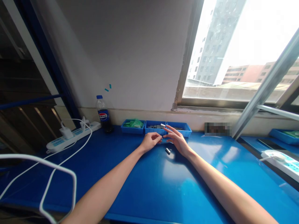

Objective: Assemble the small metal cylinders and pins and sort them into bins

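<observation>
My left hand (151, 142) is closed in a pinch over the blue table, its fingertips meeting on something too small to make out. Facing it is my right hand (178, 142), with a small shiny metal cylinder (163, 125) at the tips of its two upper fingers while the lower fingers are spread. A second metal cylinder (168, 151) lies on the table between and just below the hands. Right behind the hands stands a blue bin (147, 130) with metal parts, partly covered by the fingers.
A blue bin with green plastic (133, 123) and another with small parts (187, 133) flank the middle one. A cola bottle (103, 116) stands at the back left. White power strips (72, 137) and looping cables lie left; another strip (283, 161) is right, beyond a metal post (252, 96).
</observation>
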Demonstrator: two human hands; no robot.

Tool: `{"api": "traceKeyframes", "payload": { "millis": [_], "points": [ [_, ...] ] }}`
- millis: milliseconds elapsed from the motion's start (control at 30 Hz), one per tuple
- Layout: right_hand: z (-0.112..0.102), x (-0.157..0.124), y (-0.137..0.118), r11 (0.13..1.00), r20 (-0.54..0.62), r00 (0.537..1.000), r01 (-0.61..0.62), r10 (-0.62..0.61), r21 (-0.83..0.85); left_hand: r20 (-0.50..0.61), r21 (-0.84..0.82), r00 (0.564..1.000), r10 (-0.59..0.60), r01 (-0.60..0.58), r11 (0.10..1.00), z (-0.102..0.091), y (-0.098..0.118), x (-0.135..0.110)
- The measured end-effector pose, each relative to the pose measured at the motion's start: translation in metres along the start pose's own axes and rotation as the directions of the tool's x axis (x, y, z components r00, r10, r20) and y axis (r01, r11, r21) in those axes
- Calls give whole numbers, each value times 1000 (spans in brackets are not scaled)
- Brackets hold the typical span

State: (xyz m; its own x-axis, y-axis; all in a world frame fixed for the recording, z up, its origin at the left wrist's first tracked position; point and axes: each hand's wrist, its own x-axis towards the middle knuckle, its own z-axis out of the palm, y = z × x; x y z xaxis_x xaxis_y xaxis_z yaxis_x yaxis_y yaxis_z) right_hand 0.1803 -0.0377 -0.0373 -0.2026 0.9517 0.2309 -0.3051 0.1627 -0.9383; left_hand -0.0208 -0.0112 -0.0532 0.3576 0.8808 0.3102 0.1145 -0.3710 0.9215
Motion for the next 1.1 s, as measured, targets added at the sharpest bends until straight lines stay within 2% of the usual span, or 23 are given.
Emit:
{"api": "traceKeyframes", "payload": {
  "millis": [100,200,300,467,667,800,900,1100],
  "points": [
    [-1,0,0,1000,-18,1000,3,-3,15,139,136,988,66,-85,987,-1,7,-5],
    [-3,2,3,1000,-51,999,2,-1,22,307,213,943,131,-202,956,-1,14,-9],
    [-6,4,6,999,-57,998,-12,14,32,371,238,915,159,-259,936,-1,16,-10],
    [-9,5,7,999,-22,999,-25,26,26,340,286,929,149,-253,924,1,14,-9],
    [-8,5,7,998,-18,999,-39,39,44,349,271,914,206,-309,912,4,15,-10],
    [-8,5,7,998,-22,998,-51,52,42,269,235,957,105,-171,957,4,12,-9],
    [-8,6,8,997,-31,998,-60,61,38,183,106,983,29,-49,993,2,6,-3],
    [-8,6,8,998,-10,998,-60,60,-3,38,-87,998,-41,44,995,-3,-4,8]
  ]
}}
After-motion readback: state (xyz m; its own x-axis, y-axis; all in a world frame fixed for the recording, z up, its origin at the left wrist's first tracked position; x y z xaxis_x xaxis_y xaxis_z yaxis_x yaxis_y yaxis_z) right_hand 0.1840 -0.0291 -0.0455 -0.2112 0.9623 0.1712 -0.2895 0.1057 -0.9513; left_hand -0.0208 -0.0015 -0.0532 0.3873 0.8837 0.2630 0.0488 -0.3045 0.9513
